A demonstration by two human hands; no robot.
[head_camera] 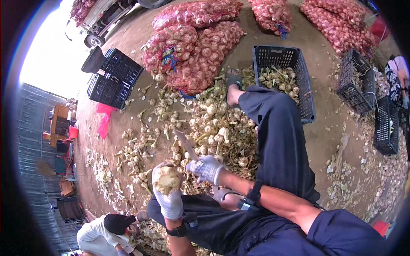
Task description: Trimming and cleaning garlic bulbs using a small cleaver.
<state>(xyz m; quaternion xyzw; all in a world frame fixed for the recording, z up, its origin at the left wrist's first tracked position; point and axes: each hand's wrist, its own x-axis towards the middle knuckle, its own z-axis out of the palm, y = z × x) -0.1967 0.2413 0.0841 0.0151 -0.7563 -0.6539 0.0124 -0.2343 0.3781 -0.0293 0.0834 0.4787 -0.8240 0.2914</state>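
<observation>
My left hand (169,201), in a white knit glove, grips a large garlic bulb (167,180) whose flat, pale root side faces up. My right hand (206,169), gloved the same way, is closed around the handle of a knife (185,144). The knife's blade points up and away to the left, apart from the bulb. Much of the handle is hidden by the glove. Beyond both hands a heap of garlic bulbs with stems (211,121) spreads over the ground between my legs.
A black plastic crate (307,80) partly filled with garlic stands beside my leg. Full red mesh sacks (211,51) lie ahead. Two stacked black crates (115,78) stand at left. More crates (355,86) are at right. A person in a black cap (119,223) bends at lower left.
</observation>
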